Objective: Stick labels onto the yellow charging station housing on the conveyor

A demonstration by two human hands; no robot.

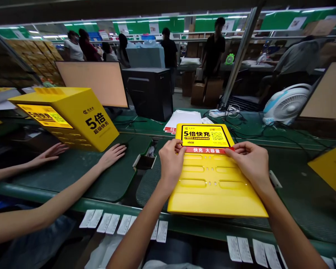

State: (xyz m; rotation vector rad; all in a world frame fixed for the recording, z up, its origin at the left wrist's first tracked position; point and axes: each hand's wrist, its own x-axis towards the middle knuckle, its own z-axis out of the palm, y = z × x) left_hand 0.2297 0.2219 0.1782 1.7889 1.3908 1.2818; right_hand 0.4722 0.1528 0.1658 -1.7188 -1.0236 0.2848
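Observation:
A yellow charging cabinet (212, 200) lies in front of me, its slotted side facing up. Across it, just under the black-framed label (200, 135) with a QR code, runs a red sticker strip (206, 150) with white lettering. My left hand (170, 160) pinches the strip's left end between thumb and fingers. At the opposite end, my right hand (250, 161) is closed in a pinch on the strip, its thumb near the cabinet's right edge. Both hands touch the cabinet's surface. Whether the strip is stuck down along its whole length I cannot tell.
At left, a co-worker's hands (112, 155) rest near another yellow cabinet (72, 119). White label slips (162, 231) hang along the bench edge (184, 224). Behind stand white sheets (182, 119), a black computer case (148, 93), a monitor (95, 82), cables and a fan (287, 102).

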